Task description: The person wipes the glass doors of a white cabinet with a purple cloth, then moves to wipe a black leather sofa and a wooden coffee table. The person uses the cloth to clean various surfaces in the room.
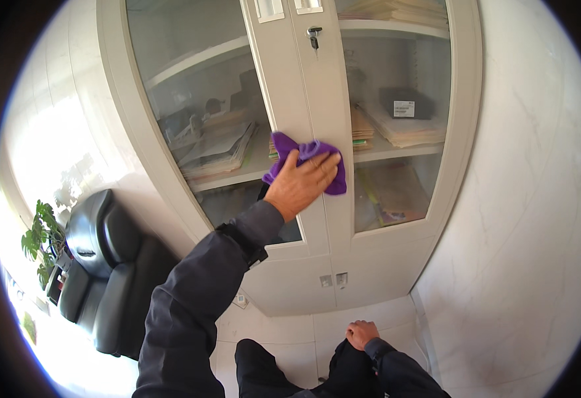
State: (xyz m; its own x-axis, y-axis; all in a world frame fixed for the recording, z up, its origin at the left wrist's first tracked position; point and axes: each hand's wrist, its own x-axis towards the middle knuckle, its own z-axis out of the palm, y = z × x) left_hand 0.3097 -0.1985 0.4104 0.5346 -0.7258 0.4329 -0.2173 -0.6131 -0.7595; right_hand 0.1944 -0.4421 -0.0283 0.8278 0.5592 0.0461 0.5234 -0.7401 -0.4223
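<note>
My left hand (301, 183) presses a purple cloth (337, 184) against the cream metal cabinet (298, 94), across the meeting frames of its two glazed doors. Bunched cloth shows above and around the fingers. Low in the view, my right hand (362, 333) rests on my right knee with its fingers curled; I see nothing in it. Higher up, a key (314, 42) hangs from the lock on the right door. Through the left glass pane (196, 99) and the right glass pane (394, 64), stacked papers show on the shelves.
A black leather armchair (121, 278) stands to the left, with a green leafy plant (42, 239) behind it. A pale marbled wall (509, 199) runs close along the right. The lower cabinet doors have recessed handles (341, 280). Pale tiles (290, 328) cover the floor.
</note>
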